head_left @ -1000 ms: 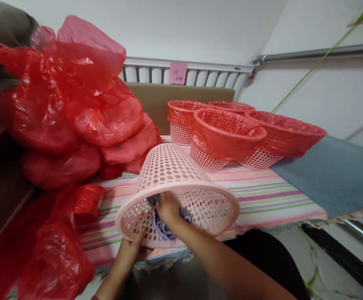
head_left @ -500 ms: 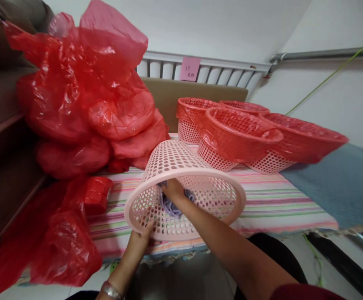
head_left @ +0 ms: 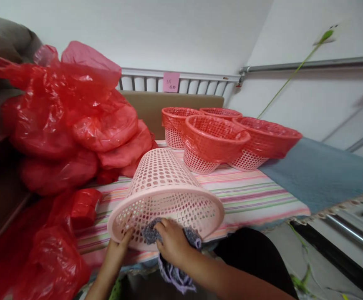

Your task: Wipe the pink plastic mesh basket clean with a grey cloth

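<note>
A pale pink perforated plastic basket (head_left: 165, 189) lies on its side on the striped cloth, its mouth facing me. My left hand (head_left: 119, 249) grips the rim at the lower left, thumb on the inside and the other fingers hidden beneath. At the front of the mouth, my right hand (head_left: 172, 241) is closed on a crumpled grey and purple rag (head_left: 177, 273). Part of the rag rests at the lower rim, and the rest hangs below it.
Several baskets lined with red bags (head_left: 214, 139) stand upright behind to the right. Puffy red plastic bags (head_left: 75, 112) are heaped at the left, with a roll of red bags (head_left: 86, 208) in front. A striped cloth (head_left: 250, 196) covers the surface, whose front edge is near me.
My right hand has drawn the rag from deep inside the basket out to its front rim. My left hand stays on the rim. The view has shifted to the right.
</note>
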`<state>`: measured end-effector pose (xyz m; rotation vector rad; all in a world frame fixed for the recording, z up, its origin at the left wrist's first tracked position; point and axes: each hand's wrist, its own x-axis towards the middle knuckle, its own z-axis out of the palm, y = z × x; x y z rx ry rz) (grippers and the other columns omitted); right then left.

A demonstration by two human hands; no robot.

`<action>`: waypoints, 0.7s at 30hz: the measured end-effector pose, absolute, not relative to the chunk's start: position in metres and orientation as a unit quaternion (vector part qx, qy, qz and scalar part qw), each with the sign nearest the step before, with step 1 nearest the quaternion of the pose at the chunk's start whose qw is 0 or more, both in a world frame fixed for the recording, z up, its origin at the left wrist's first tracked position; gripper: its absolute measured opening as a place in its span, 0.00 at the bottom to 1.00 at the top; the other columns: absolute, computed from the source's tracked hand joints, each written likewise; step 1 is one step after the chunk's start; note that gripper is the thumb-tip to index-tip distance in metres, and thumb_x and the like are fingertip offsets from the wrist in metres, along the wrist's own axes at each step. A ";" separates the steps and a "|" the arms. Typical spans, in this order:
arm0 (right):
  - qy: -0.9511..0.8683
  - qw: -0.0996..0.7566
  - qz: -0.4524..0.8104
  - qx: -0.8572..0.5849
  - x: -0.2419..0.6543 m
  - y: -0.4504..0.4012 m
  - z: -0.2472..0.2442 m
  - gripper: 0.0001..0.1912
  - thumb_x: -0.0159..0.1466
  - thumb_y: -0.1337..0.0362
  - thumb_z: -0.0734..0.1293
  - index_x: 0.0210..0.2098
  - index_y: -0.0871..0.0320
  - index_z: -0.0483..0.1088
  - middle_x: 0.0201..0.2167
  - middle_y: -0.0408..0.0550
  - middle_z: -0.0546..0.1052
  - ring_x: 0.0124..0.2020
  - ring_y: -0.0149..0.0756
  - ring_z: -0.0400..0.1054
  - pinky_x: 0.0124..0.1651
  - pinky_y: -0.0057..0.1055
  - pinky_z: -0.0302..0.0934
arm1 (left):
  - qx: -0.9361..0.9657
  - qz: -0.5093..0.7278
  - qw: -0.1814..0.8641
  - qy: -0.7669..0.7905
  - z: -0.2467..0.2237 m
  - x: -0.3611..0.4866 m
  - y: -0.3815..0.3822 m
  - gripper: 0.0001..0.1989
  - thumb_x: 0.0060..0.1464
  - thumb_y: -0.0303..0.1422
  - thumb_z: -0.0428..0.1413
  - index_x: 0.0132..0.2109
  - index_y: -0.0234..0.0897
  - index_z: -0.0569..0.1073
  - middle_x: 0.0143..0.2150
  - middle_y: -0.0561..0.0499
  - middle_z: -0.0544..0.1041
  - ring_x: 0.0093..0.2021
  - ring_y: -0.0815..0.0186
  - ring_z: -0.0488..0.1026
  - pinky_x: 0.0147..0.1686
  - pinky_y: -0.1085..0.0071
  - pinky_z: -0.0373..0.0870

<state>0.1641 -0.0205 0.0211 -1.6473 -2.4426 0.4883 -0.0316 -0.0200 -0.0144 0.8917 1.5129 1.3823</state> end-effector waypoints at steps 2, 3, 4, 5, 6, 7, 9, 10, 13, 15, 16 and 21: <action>-0.807 0.084 0.173 -0.558 0.164 -0.023 0.020 0.15 0.60 0.66 0.65 0.47 0.54 0.72 0.47 0.52 0.74 0.50 0.47 0.67 0.52 0.40 0.60 | 0.353 0.546 0.454 0.609 -0.018 -0.033 -0.019 0.28 0.45 0.45 0.64 0.51 0.33 0.77 0.52 0.40 0.80 0.62 0.47 0.70 0.65 0.52 0.59; -0.797 0.096 0.176 -0.570 0.162 -0.020 0.018 0.15 0.59 0.66 0.65 0.46 0.54 0.72 0.47 0.51 0.74 0.50 0.47 0.67 0.52 0.39 0.60 | 0.357 0.545 0.460 0.603 -0.019 -0.032 -0.018 0.28 0.46 0.45 0.64 0.51 0.33 0.77 0.52 0.40 0.80 0.61 0.47 0.70 0.65 0.52 0.59; -0.781 0.113 0.178 -0.588 0.159 -0.014 0.016 0.15 0.59 0.66 0.65 0.47 0.54 0.72 0.46 0.52 0.74 0.50 0.46 0.68 0.52 0.39 0.61 | 0.365 0.543 0.465 0.596 -0.019 -0.031 -0.017 0.28 0.46 0.46 0.63 0.51 0.34 0.77 0.53 0.40 0.80 0.62 0.47 0.69 0.65 0.52 0.59; -0.763 0.132 0.176 -0.608 0.155 -0.004 0.014 0.16 0.60 0.66 0.65 0.47 0.55 0.72 0.46 0.52 0.75 0.50 0.46 0.68 0.53 0.39 0.61 | 0.377 0.540 0.466 0.590 -0.019 -0.030 -0.017 0.28 0.46 0.46 0.63 0.51 0.35 0.77 0.53 0.41 0.80 0.62 0.47 0.69 0.65 0.52 0.59; -0.745 0.152 0.172 -0.627 0.150 0.009 0.011 0.17 0.60 0.66 0.65 0.49 0.55 0.72 0.47 0.53 0.75 0.51 0.46 0.68 0.54 0.39 0.60 | 0.389 0.537 0.463 0.588 -0.017 -0.030 -0.017 0.27 0.45 0.45 0.64 0.51 0.36 0.78 0.54 0.41 0.80 0.63 0.47 0.68 0.66 0.52 0.57; -0.729 0.169 0.168 -0.642 0.144 0.025 0.009 0.18 0.61 0.66 0.65 0.51 0.56 0.71 0.49 0.54 0.75 0.51 0.47 0.68 0.55 0.39 0.60 | 0.400 0.535 0.457 0.588 -0.015 -0.029 -0.017 0.27 0.45 0.45 0.64 0.50 0.36 0.78 0.55 0.42 0.79 0.64 0.48 0.66 0.67 0.53 0.55; -0.704 0.201 0.161 -0.662 0.134 0.061 0.006 0.22 0.62 0.65 0.64 0.56 0.58 0.69 0.52 0.57 0.74 0.55 0.49 0.67 0.57 0.42 0.59 | 0.413 0.528 0.450 0.590 -0.009 -0.028 -0.018 0.27 0.44 0.45 0.65 0.51 0.36 0.78 0.56 0.41 0.79 0.66 0.48 0.64 0.68 0.54 0.52; -0.694 0.221 0.158 -0.667 0.130 0.079 0.005 0.23 0.63 0.64 0.64 0.58 0.58 0.67 0.55 0.58 0.73 0.57 0.51 0.65 0.59 0.44 0.57 | 0.413 0.525 0.454 0.590 -0.006 -0.027 -0.020 0.28 0.45 0.45 0.64 0.52 0.36 0.78 0.56 0.41 0.78 0.66 0.48 0.64 0.68 0.53 0.52; -0.664 0.324 0.156 -0.656 0.121 0.127 0.006 0.24 0.68 0.60 0.58 0.63 0.54 0.63 0.62 0.54 0.68 0.64 0.48 0.58 0.65 0.46 0.52 | 0.398 0.519 0.487 0.579 -0.001 -0.025 -0.023 0.31 0.47 0.45 0.63 0.56 0.35 0.75 0.58 0.40 0.77 0.64 0.48 0.66 0.65 0.53 0.61; -0.651 0.369 0.177 -0.640 0.119 0.150 0.009 0.25 0.70 0.58 0.54 0.65 0.53 0.60 0.64 0.51 0.66 0.66 0.45 0.56 0.66 0.45 0.51 | 0.378 0.512 0.515 0.575 -0.001 -0.022 -0.025 0.34 0.47 0.45 0.63 0.60 0.35 0.72 0.60 0.39 0.76 0.60 0.47 0.71 0.57 0.54 0.71; -0.645 0.376 0.187 -0.638 0.119 0.158 0.010 0.25 0.71 0.58 0.54 0.65 0.53 0.60 0.64 0.50 0.66 0.66 0.45 0.55 0.66 0.45 0.51 | 0.364 0.505 0.529 0.576 -0.001 -0.021 -0.025 0.36 0.47 0.44 0.63 0.62 0.35 0.70 0.61 0.39 0.74 0.57 0.47 0.74 0.50 0.55 0.77; -0.684 0.322 0.159 -0.635 0.123 0.167 0.015 0.21 0.69 0.60 0.57 0.60 0.53 0.65 0.63 0.50 0.68 0.65 0.46 0.56 0.66 0.44 0.50 | 0.310 0.486 0.566 0.590 -0.010 -0.012 -0.022 0.39 0.49 0.40 0.61 0.67 0.35 0.62 0.67 0.36 0.65 0.48 0.45 0.79 0.20 0.64 0.80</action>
